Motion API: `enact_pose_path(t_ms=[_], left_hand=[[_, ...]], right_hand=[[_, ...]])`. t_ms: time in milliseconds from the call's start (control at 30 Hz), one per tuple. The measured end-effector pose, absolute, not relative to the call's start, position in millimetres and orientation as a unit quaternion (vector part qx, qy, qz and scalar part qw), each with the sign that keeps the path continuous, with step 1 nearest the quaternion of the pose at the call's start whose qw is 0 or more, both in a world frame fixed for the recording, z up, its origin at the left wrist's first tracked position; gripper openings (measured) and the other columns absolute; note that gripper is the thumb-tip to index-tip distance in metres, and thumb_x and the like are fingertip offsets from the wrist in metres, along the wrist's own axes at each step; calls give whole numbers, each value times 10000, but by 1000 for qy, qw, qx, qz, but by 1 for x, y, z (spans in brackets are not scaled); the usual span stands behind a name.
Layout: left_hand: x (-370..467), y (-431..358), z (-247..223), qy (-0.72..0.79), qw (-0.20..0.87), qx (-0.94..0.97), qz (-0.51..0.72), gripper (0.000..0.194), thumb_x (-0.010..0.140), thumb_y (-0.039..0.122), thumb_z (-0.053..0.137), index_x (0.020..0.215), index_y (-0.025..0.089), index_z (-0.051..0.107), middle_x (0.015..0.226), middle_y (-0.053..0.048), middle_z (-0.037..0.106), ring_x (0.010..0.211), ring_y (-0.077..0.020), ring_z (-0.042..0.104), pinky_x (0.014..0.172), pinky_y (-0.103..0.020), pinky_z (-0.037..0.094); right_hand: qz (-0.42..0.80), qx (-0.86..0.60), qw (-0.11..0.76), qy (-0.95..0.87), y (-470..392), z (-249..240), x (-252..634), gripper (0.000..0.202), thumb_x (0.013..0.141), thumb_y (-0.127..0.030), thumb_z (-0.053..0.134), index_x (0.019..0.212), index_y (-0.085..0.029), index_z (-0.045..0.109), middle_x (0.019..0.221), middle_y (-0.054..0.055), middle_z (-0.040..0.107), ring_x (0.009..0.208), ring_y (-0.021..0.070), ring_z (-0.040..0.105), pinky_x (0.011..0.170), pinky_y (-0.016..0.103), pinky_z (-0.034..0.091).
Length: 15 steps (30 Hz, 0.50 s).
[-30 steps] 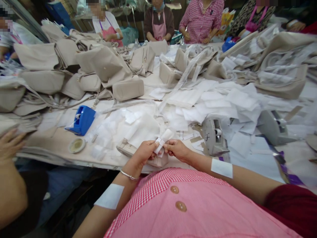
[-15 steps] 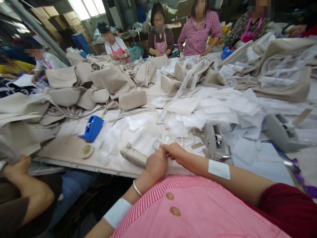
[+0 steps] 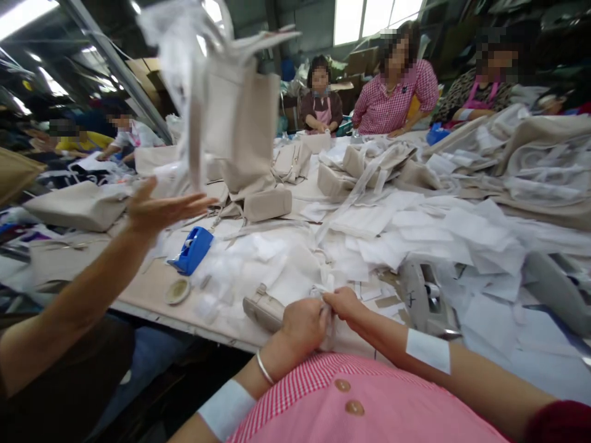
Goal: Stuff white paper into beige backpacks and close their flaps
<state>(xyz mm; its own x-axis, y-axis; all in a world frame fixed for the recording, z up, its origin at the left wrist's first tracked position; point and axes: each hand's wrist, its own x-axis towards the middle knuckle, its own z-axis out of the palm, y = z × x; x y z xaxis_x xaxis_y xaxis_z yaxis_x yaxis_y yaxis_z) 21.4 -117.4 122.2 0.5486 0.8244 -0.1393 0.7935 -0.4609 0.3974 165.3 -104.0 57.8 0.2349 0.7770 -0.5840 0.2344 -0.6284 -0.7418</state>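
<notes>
Close in front of my apron, my left hand (image 3: 302, 323) is closed beside a small beige bag (image 3: 264, 309), which lies at the table's near edge. My right hand (image 3: 344, 303) pinches a crumpled strip of white wrapping (image 3: 327, 284) just right of it. That strip runs between both hands, and part of it hangs below the fingers. My left fingers are curled round the same wrapping, though my knuckles hide much of the grip. To the left are a blue tape dispenser (image 3: 191, 249) and a small round dish (image 3: 177, 290).
At left, a co-worker's open hand (image 3: 159, 209) is raised below a blurred beige handbag (image 3: 242, 117) in mid-air. White paper sheets (image 3: 429, 227) spread across the table. Grey tape dispensers (image 3: 427, 295) stand at right. Beige bags (image 3: 364, 163) pile up behind; several people work opposite.
My view has shifted left. A co-worker's arm has risen at left, and a beige handbag is now in the air above it. My hands stay together, with white wrapping now showing between them.
</notes>
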Motion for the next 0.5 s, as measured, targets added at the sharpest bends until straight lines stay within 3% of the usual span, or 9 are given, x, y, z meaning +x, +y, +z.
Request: enact_pose_path(t_ms=[167,267,367,433,500], left_hand=[[-39,-64,125,553,139,808,148,338,930,324,389,1156,174,591,1049,-131,652,1007,-241,601,933,-364,439],[-88,-28,112,620,140,749,186,354,894,358,462,1131,143,612,1132,-144,632,1124,-247,558,1003,-354,412],[-116,-13,93,655,279,690,133,370,892,416,452,1036,139,652,1030,-118,682,1022,-237,611,908,-336,460],[-117,-16,84,644,344,674,111,401,923,432,371,933,159,664,879,-81,698,872,-213,636,804,-320,475],[-108,-26,78,628,355,682,120,449,942,436,306,833,167,649,770,-63,679,775,-200,624,733,-313,469]], right_hand=[[417,-773,183,-441,-98,50,167,214,725,-262,601,548,-141,596,486,23,535,543,143,529,473,227,279],[400,-766,146,-481,-99,46,170,299,784,-370,571,608,-137,639,567,67,615,603,178,588,529,244,352],[364,-767,192,-492,-115,41,173,431,813,-499,537,962,-122,682,778,103,692,740,215,643,675,279,445],[345,-792,239,-443,-130,36,173,621,804,-542,537,1253,-114,549,1024,141,685,836,229,655,773,312,473],[382,-799,262,-385,-140,33,171,698,821,-570,495,1346,-111,457,1171,168,637,898,238,659,813,336,488]])
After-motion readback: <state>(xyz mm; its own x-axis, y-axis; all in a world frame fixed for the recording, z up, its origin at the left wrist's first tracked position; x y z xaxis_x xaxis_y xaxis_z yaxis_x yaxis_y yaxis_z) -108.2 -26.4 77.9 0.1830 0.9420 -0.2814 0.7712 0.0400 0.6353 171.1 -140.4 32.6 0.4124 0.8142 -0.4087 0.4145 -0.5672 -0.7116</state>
